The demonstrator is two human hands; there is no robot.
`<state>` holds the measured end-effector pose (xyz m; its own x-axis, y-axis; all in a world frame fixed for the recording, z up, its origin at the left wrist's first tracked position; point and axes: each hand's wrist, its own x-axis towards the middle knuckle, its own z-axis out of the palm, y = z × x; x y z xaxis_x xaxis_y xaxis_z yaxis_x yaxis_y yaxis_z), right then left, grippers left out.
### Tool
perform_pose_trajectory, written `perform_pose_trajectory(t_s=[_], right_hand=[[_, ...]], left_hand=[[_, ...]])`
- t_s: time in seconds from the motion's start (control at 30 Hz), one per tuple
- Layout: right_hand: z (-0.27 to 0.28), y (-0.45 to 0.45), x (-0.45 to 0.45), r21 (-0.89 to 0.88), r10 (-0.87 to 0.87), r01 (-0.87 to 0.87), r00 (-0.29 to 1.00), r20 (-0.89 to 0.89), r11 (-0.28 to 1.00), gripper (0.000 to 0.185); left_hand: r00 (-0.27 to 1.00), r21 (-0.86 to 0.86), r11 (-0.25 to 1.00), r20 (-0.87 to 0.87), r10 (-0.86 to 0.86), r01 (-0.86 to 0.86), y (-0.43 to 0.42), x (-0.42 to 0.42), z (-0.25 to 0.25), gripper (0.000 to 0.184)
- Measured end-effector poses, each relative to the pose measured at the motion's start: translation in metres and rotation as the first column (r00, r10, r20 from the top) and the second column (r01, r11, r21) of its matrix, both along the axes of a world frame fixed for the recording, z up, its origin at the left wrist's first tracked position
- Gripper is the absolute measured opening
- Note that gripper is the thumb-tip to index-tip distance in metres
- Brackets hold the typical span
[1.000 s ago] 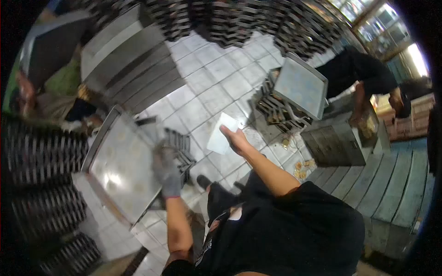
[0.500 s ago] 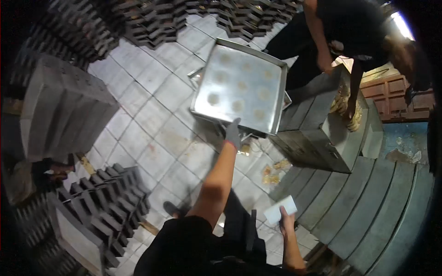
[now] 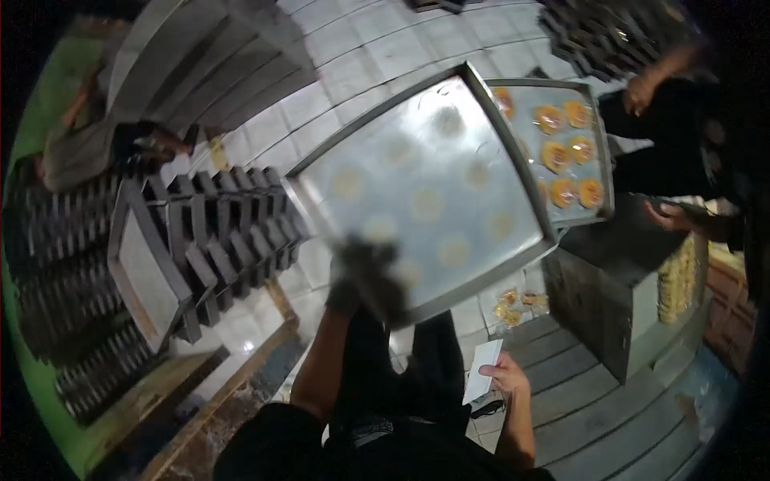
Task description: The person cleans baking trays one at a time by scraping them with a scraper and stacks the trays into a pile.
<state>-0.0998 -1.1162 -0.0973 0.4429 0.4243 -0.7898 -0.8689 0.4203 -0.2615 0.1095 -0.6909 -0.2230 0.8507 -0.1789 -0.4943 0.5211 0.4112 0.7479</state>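
Observation:
My left hand (image 3: 361, 284), in a dark grey glove and blurred, grips the near left edge of a square metal baking tray (image 3: 425, 196). The tray is tilted and bears pale round marks on its bottom. Beyond its right side, a second baking tray (image 3: 603, 160) carries several round yellow-orange pastries (image 3: 555, 156) in clear wrapping. Low on the right, my right hand (image 3: 507, 374) has its thumb and fingers closed round a flat white rectangular piece (image 3: 482, 371), whose kind I cannot make out.
Stacked trays (image 3: 233, 232) stand on the left, with a tall stack of metal boxes (image 3: 208, 64) behind. At right, a co-worker's hand (image 3: 670, 216) is by a metal box (image 3: 589, 289) near packed yellow goods (image 3: 676, 280). Small wrapped pieces (image 3: 513, 305) lie on the tiled floor.
The marked tray has come off the pastry tray, moving left and toward me in my left hand, uncovering the pastries. The view has turned. My right hand still holds the white piece.

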Motion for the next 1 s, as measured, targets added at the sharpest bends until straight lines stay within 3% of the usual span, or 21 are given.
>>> perform_pose_trajectory(t_s=[0.03, 0.07, 0.13, 0.17, 0.2, 0.23, 0.27, 0.3, 0.33, 0.4, 0.47, 0.5, 0.57, 0.63, 0.7, 0.77, 0.83, 0.87, 0.9, 0.93, 1.0], right_hand=[[-0.012, 0.019, 0.016, 0.021, 0.03, -0.03, 1.0, -0.007, 0.999, 0.031], [-0.026, 0.036, 0.04, 0.018, 0.23, -0.232, 0.97, 0.073, 0.973, 0.033], [-0.055, 0.087, 0.104, 0.026, 0.481, -0.509, 0.828, 0.288, 0.861, 0.038], [-0.068, 0.12, 0.141, 0.122, 0.553, -0.578, 0.812, 0.188, 0.807, 0.039], [-0.108, 0.16, 0.155, 0.052, 0.498, -0.551, 0.786, 0.367, 0.833, 0.037], [-0.147, 0.202, 0.173, 0.06, 0.444, -0.5, 0.814, 0.374, 0.864, 0.038], [-0.196, 0.245, 0.187, -0.26, 0.517, -0.45, 0.682, 0.517, 0.854, 0.04], [-0.248, 0.283, 0.194, -0.518, 0.689, -0.47, 0.601, 0.405, 0.715, 0.043], [-0.287, 0.323, 0.204, -0.671, 0.776, -0.446, 0.543, 0.323, 0.592, 0.042], [-0.378, 0.381, 0.197, -0.723, 0.76, -0.271, 0.385, 0.524, 0.636, 0.035], [-0.414, 0.419, 0.198, -0.752, 0.812, -0.331, 0.368, 0.453, 0.57, 0.033], [-0.428, 0.434, 0.196, -0.775, 0.845, -0.356, 0.342, 0.412, 0.522, 0.032], [-0.462, 0.452, 0.176, -0.787, 0.838, -0.326, 0.365, 0.406, 0.524, 0.028], [-0.486, 0.465, 0.16, -0.806, 0.834, -0.289, 0.383, 0.396, 0.516, 0.025], [-0.499, 0.477, 0.152, -0.853, 0.837, -0.144, 0.328, 0.438, 0.502, 0.026], [-0.51, 0.483, 0.161, -0.854, 0.842, -0.142, 0.305, 0.444, 0.501, 0.029], [-0.545, 0.486, 0.16, -0.931, 0.926, -0.128, 0.216, 0.309, 0.341, 0.029], [-0.597, 0.485, 0.133, -0.968, 0.95, 0.166, 0.221, 0.221, 0.187, 0.033], [-0.645, 0.465, 0.15, -0.932, 0.897, 0.204, 0.273, 0.347, 0.299, 0.032], [-0.658, 0.449, 0.179, -0.994, 0.922, -0.016, 0.376, 0.096, 0.11, 0.039], [-0.702, 0.407, 0.229, -0.997, 0.866, -0.036, 0.498, 0.043, 0.07, 0.039]], left_hand=[[0.999, -0.083, 0.996, -0.037, -0.017, 0.014, 0.055, -0.021, 0.02, 0.039], [0.971, 0.108, 0.988, -0.199, 0.131, -0.111, 0.065, -0.024, 0.071, 0.044], [0.978, 0.329, 0.944, -0.192, 0.085, -0.017, 0.153, -0.123, -0.004, 0.051], [0.978, 0.432, 0.902, -0.2, 0.062, 0.032, 0.196, -0.171, -0.04, 0.056], [0.98, 0.492, 0.87, -0.151, 0.127, -0.036, 0.168, -0.143, -0.034, 0.063], [0.977, 0.551, 0.828, -0.1, 0.186, -0.102, 0.138, -0.11, -0.022, 0.07], [0.957, 0.514, 0.834, -0.079, 0.279, -0.201, 0.114, -0.081, -0.045, 0.077], [0.926, 0.475, 0.829, -0.073, 0.37, -0.294, 0.108, -0.062, -0.081, 0.083], [0.951, 0.529, 0.823, -0.093, 0.296, -0.204, 0.119, -0.054, -0.127, 0.077], [0.965, 0.565, 0.817, -0.13, 0.227, -0.116, 0.143, -0.038, -0.222, 0.07], [0.941, 0.504, 0.843, -0.152, 0.302, -0.189, 0.152, -0.05, -0.292, 0.06], [0.932, 0.5, 0.847, -0.185, 0.311, -0.183, 0.155, -0.063, -0.314, 0.06], [0.893, 0.27, 0.907, -0.229, 0.387, -0.324, 0.161, -0.079, -0.342, 0.047], [0.897, 0.316, 0.925, -0.314, 0.311, -0.21, 0.176, -0.101, -0.372, 0.044], [0.877, 0.194, 0.927, -0.308, 0.369, -0.322, 0.185, -0.132, -0.403, 0.039], [0.909, 0.309, 0.931, -0.301, 0.288, -0.193, 0.193, -0.122, -0.389, 0.046], [0.9, 0.304, 0.935, -0.33, 0.284, -0.184, 0.196, -0.112, -0.382, 0.052], [0.875, 0.246, 0.938, -0.361, 0.322, -0.244, 0.196, -0.108, -0.384, 0.054], [0.83, 0.32, 0.911, -0.408, 0.381, -0.261, 0.196, -0.102, -0.384, 0.065], [0.806, 0.354, 0.897, -0.428, 0.408, -0.266, 0.201, -0.117, -0.394, 0.072], [0.769, 0.398, 0.878, -0.463, 0.441, -0.264, 0.211, -0.141, -0.407, 0.078]])
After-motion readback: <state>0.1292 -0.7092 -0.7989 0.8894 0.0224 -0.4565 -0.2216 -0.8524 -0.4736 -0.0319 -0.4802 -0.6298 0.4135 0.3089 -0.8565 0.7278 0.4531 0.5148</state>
